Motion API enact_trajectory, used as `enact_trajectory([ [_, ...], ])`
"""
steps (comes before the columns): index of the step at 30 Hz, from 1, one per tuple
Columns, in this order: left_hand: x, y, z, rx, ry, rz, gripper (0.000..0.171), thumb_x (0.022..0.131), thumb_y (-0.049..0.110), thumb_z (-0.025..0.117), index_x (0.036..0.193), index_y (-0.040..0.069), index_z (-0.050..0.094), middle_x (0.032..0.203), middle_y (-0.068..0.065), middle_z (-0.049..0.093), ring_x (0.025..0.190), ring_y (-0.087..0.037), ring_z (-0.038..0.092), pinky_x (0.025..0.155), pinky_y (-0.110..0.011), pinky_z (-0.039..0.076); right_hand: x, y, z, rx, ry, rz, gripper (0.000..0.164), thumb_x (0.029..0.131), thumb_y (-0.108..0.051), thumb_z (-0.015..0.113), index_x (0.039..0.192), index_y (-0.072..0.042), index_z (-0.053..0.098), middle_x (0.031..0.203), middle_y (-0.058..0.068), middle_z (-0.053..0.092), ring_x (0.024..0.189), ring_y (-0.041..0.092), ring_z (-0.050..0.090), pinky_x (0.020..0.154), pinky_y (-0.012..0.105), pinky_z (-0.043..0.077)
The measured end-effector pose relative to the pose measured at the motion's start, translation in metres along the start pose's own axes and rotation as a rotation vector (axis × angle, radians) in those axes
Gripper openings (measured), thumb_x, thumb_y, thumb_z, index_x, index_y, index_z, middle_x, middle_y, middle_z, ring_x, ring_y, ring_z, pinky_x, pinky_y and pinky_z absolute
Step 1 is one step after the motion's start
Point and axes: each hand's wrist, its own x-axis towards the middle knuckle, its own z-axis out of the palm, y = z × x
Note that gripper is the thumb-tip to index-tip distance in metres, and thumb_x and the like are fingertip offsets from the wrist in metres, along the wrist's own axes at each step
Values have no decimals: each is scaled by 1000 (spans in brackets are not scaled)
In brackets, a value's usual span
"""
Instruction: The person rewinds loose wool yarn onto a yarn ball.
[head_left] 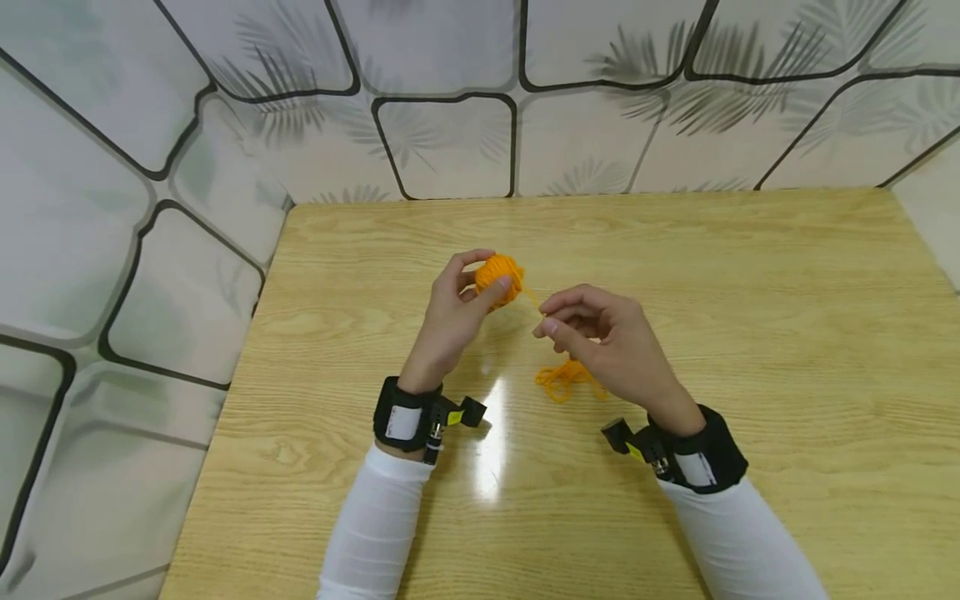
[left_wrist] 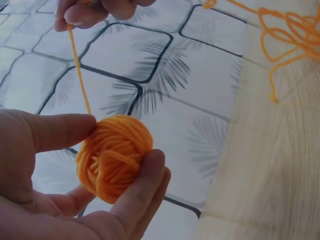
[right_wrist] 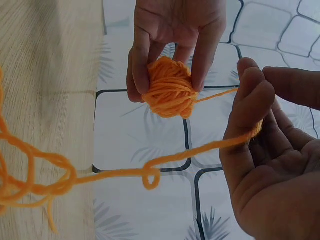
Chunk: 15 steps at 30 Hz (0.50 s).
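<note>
An orange ball of yarn [head_left: 498, 280] is held above the table by my left hand [head_left: 453, 312], between thumb and fingertips. In the left wrist view the wound yarn ball [left_wrist: 116, 155] shows a loose loop on its near side. My right hand [head_left: 611, 342] pinches the strand [right_wrist: 216, 95] a short way from the ball, and the strand is taut between the two hands. Past the right fingers the yarn tail [right_wrist: 200, 149] runs on, with a small curl in it, to a loose heap of yarn [head_left: 561, 380] on the table, partly hidden by the right hand in the head view.
The wooden table [head_left: 787, 333] lies under both hands. Patterned panels [head_left: 450, 146] with leaf prints stand along its back and left edges. A black wrist strap with a camera [head_left: 411, 421] sits on the left wrist, and a similar one [head_left: 697, 450] on the right.
</note>
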Motion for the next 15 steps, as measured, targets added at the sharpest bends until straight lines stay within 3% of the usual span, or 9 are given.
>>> enact_trajectory([
  [7,1,3,-2,-177,-2,-11,45,102,8,62,144,5,47,128,-21,58,112,-28,62,97,-40,53,-1,1,4,-16,-85,97,22,99,0,64,121,0,67,93,8,74,70,18,65,61,26,53],
  [15,0,4,-5,-449,-100,-11,44,102,-2,57,143,5,44,127,-20,57,110,-27,63,106,-48,46,1,5,11,-17,-159,115,15,102,-7,62,112,0,70,91,6,75,72,20,67,64,31,57],
])
